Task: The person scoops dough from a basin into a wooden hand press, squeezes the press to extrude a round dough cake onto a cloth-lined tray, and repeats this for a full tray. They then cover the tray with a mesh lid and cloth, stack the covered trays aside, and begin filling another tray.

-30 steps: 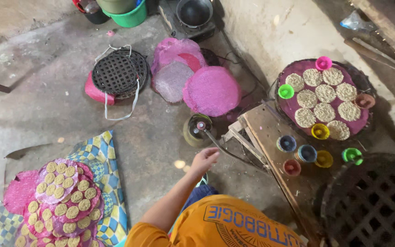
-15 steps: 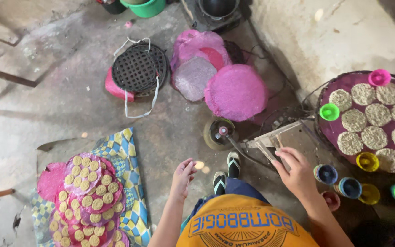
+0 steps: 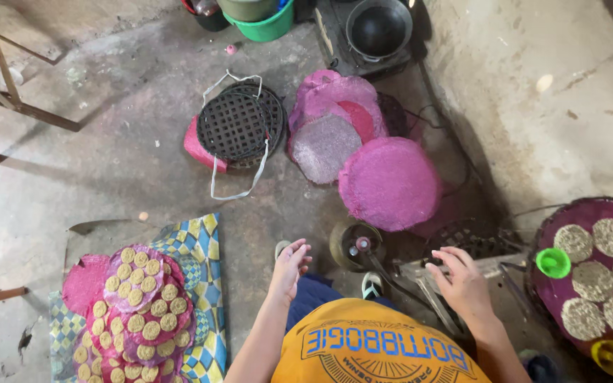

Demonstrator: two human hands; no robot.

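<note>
Pink mesh trays (image 3: 140, 312) of small round cakes sit stacked at near left on a checkered cloth (image 3: 203, 284). Left hand (image 3: 291, 266) hovers over bare concrete floor (image 3: 108, 177), fingers loosely spread, holding nothing. Small metal wheel (image 3: 356, 246) lies just right of it. Right hand (image 3: 465, 282) hangs open above a metal press frame (image 3: 491, 266), fingers curled, empty. Far centre: black woven grid (image 3: 239, 128), round pink mats (image 3: 390, 183). Near right: purple tray (image 3: 569, 220) with larger cakes, green cup (image 3: 553, 262).

Left hand (image 3: 290, 266) hangs open over floor; right hand (image 3: 462, 282) open beside the metal press (image 3: 420, 273).
</note>
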